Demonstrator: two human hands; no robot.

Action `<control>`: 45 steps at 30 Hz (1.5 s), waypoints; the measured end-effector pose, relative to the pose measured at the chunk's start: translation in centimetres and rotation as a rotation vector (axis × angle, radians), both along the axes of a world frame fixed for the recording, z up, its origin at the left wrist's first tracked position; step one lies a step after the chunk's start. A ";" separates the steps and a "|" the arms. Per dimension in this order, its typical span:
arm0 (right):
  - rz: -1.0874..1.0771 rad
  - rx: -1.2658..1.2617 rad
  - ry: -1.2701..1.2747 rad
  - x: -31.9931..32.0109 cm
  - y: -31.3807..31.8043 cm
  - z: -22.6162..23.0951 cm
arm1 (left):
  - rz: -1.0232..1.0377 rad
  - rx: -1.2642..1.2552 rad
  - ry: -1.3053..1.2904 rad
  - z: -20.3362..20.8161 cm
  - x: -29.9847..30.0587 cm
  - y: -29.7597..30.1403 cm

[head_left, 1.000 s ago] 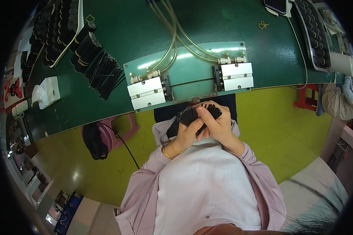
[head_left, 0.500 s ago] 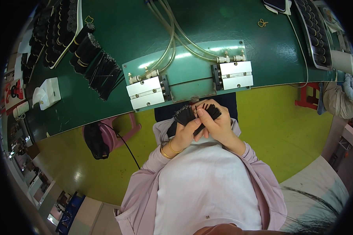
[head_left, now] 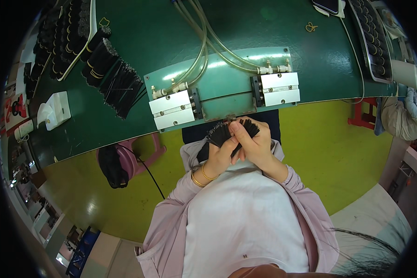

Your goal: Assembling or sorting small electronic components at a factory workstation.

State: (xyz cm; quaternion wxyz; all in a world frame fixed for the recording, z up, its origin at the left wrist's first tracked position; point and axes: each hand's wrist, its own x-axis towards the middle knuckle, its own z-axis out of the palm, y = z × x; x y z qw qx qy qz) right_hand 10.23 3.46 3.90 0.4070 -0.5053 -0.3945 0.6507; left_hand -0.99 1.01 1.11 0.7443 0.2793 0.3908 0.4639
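Observation:
Close to my body, just in front of the table edge, my left hand [head_left: 220,158] is closed around a fanned bundle of thin black wires [head_left: 217,133]. The cut ends of these pieces stick up past my fingers, with pale tips. My right hand [head_left: 258,147] grips a second bundle of black wires [head_left: 250,126], and its thumb lies between the two bundles. Both hands nearly touch. Lower parts of the bundles are hidden by my fingers. Just beyond my hands, a small metal part [head_left: 230,118] sits at the front of the fixture plate [head_left: 227,69].
Two silver clamp blocks [head_left: 172,110] with clear air hoses [head_left: 204,37] stand on the plate. Loose black wires [head_left: 121,88] and tied bundles [head_left: 97,58] lie to the left, near a white tissue box [head_left: 59,110]. A tray of bundles [head_left: 373,44] stands at far right.
My right thumb has shifted slightly left and up, toward the gap between the bundles. A few separate wires that stood up between my hands no longer show there.

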 end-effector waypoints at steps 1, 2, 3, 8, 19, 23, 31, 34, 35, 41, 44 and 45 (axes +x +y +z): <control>0.000 0.000 -0.001 0.0 0.0 0.0 | 0.000 0.000 -0.001 -0.1 0.0 0.0; 0.002 -0.005 -0.003 0.0 0.0 0.0 | 0.002 -0.005 -0.001 0.0 0.0 0.0; 0.005 -0.010 -0.004 0.0 0.0 -0.1 | 0.004 -0.009 -0.001 0.0 0.0 0.0; 0.000 -0.015 -0.010 -0.1 0.1 0.1 | -0.019 -0.018 -0.026 -0.2 -0.2 0.0; -0.006 -0.030 -0.001 0.0 0.1 0.1 | 0.042 -0.033 0.009 -0.1 0.2 0.0; -0.003 -0.044 0.046 0.2 0.2 0.2 | -0.014 -0.062 -0.061 0.4 -0.3 0.4; 0.018 -0.011 0.027 0.4 0.0 0.3 | -0.037 -0.031 -0.034 -0.2 -0.3 -0.2; 0.004 -0.025 0.036 0.4 -0.1 0.2 | -0.029 -0.072 -0.064 -0.5 -0.2 -0.6; 0.001 -0.021 0.034 0.5 -0.2 0.1 | -0.016 -0.088 -0.076 -0.5 -0.2 -0.6; 0.005 -0.021 0.024 0.4 -0.2 0.1 | -0.004 -0.065 -0.035 0.2 0.1 -0.4; 0.009 -0.022 0.027 0.4 -0.4 0.0 | 0.000 0.023 0.004 -0.3 0.2 -0.6; 0.010 -0.022 0.026 0.3 -0.4 0.1 | 0.001 0.023 0.004 -0.3 0.2 -0.6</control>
